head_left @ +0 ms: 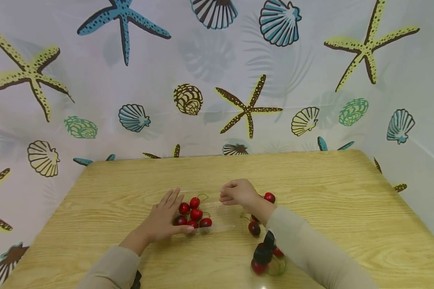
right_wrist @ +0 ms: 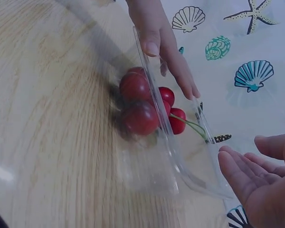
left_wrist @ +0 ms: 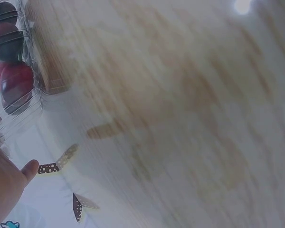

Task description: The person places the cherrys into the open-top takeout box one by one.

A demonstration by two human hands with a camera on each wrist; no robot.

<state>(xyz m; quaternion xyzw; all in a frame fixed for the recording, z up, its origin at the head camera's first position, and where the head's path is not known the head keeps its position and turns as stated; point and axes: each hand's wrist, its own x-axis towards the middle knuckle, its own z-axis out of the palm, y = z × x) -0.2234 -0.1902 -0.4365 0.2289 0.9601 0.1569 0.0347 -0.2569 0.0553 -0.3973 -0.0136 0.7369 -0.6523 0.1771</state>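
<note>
A clear plastic box [head_left: 224, 220] stands on the table with several red cherries [head_left: 196, 214] gathered in its left part. My left hand [head_left: 160, 218] spans the box's left end, fingers stretched along the far side and thumb at the near rim. In the right wrist view, that hand [right_wrist: 156, 35] touches the rim above the cherries. Over the box's right end is my right hand [head_left: 238, 192], its fingers loosely bent with nothing between them. The right wrist view shows this palm [right_wrist: 270, 185] beside the box wall.
To the right of the box lie loose cherries, among them a dark one [head_left: 254, 228] and a red one [head_left: 269, 197]. More cherries [head_left: 259, 266] lie nearer, partly hidden by the right wrist's black strap [head_left: 263, 253]. A patterned cloth [head_left: 159, 132] hangs behind the wooden table [head_left: 329, 192].
</note>
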